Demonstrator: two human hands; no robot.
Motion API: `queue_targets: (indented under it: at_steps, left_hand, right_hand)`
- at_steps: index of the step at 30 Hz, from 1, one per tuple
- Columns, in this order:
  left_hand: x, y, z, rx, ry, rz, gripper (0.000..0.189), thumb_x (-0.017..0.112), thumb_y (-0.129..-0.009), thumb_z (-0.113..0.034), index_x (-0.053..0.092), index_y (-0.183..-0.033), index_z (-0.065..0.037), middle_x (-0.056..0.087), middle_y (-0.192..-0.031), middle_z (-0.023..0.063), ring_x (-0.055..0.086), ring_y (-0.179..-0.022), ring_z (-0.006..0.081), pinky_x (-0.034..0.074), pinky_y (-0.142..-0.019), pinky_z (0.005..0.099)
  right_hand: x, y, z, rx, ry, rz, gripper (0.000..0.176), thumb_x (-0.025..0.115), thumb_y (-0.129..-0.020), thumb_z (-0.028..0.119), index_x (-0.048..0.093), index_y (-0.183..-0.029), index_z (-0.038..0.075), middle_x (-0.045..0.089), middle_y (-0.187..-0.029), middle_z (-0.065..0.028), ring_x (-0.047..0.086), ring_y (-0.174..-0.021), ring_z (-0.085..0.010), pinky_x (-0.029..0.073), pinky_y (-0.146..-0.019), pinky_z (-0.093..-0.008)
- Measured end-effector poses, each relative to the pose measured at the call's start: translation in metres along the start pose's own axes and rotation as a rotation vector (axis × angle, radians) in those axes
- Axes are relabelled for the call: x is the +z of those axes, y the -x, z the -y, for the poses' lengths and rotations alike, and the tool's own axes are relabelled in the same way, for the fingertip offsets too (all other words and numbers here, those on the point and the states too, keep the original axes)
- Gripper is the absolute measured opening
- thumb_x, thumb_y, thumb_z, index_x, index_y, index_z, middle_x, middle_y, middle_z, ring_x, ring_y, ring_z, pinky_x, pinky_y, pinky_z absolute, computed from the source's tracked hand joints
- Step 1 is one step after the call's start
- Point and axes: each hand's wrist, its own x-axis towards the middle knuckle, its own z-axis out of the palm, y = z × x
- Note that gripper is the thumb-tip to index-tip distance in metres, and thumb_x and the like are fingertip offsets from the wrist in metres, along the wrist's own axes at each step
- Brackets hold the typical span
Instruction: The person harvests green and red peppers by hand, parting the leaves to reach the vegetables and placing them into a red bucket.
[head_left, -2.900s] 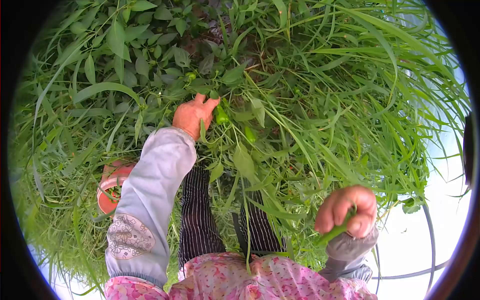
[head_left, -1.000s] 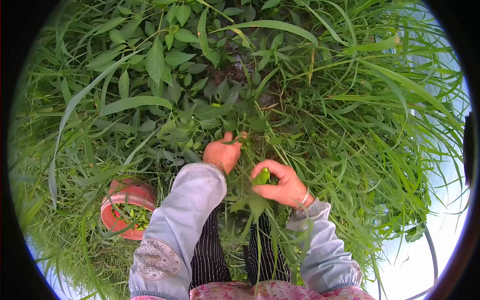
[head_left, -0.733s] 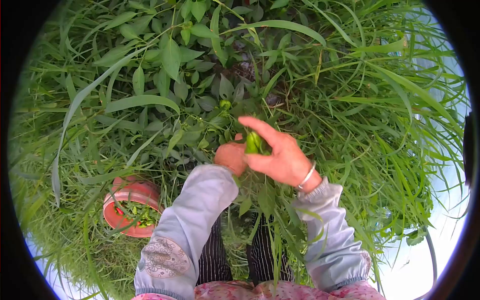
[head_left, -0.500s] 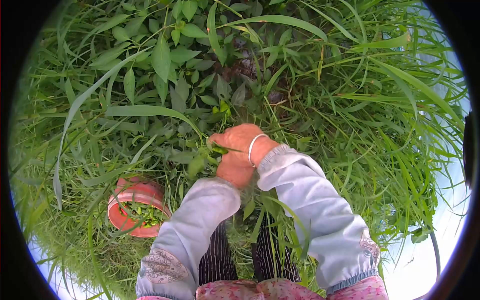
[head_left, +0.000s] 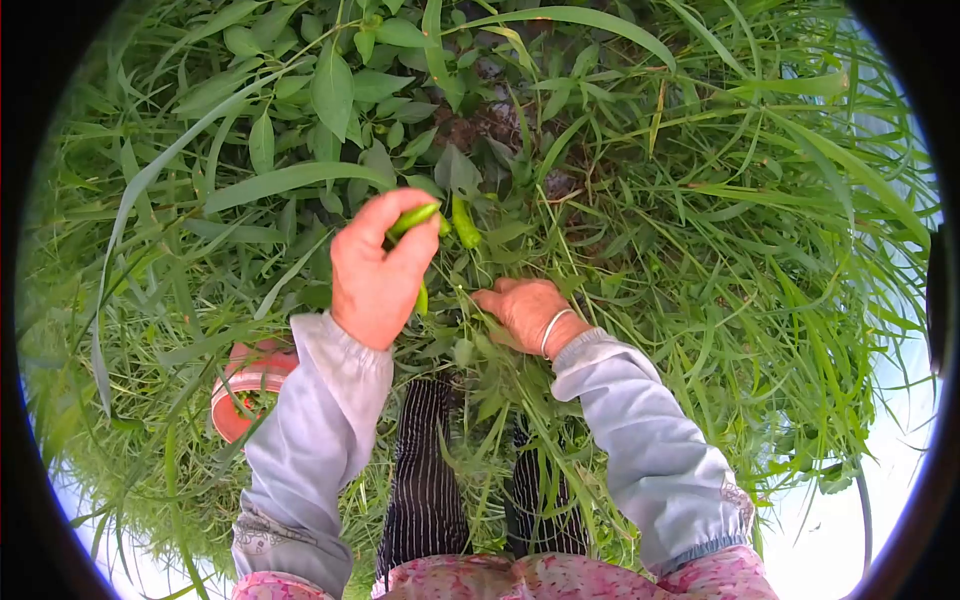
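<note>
My left hand (head_left: 378,268) is raised over the plants, with a green pepper (head_left: 414,217) pinched between thumb and fingers. Part of another green pod (head_left: 422,299) shows below its fingertips. Just right of these fingers a green pepper (head_left: 464,223) hangs among the leaves. Lower and to the right, my right hand (head_left: 527,314), with a white bracelet on the wrist, is closed around a plant stem (head_left: 470,303) low in the foliage.
A red bucket (head_left: 232,405) holding green and red peppers lies tilted in the grass at lower left, partly behind my left sleeve. Long grass blades and leafy pepper plants (head_left: 332,92) surround the hands. Pale sheeting (head_left: 830,530) shows at the right edge.
My hands were together and have moved apart. The left has gone up and left, and its pepper now shows; the right has shifted slightly right and down. My left sleeve covers more of the bucket.
</note>
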Motion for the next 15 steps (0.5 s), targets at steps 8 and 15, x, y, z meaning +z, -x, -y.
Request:
queue_targets:
  at_steps: [8,15]
  left_hand:
    - [0.046,-0.026,0.049,0.275,-1.245,0.769,0.036,0.06,-0.072,-0.014,0.059,-0.108,-0.014,0.06,-0.094,0.0181,0.063,-0.078,0.0311,0.051,-0.068,0.0411]
    - [0.07,-0.004,0.058,0.182,-1.275,0.456,0.022,0.056,-0.076,-0.018,0.067,-0.094,-0.01,0.063,-0.088,0.0042,0.057,-0.093,0.0219,0.047,-0.058,0.0403]
  right_hand:
    - [0.014,-0.004,0.006,-0.015,0.102,-0.119,0.039,0.066,-0.069,0.024,0.059,-0.106,0.013,0.059,-0.089,-0.0117,0.061,-0.082,-0.0303,0.049,-0.071,-0.0404]
    - [0.006,-0.008,0.013,0.03,0.154,-0.062,0.036,0.066,-0.069,0.026,0.061,-0.102,0.014,0.062,-0.091,-0.0105,0.061,-0.088,-0.0275,0.049,-0.077,-0.0388]
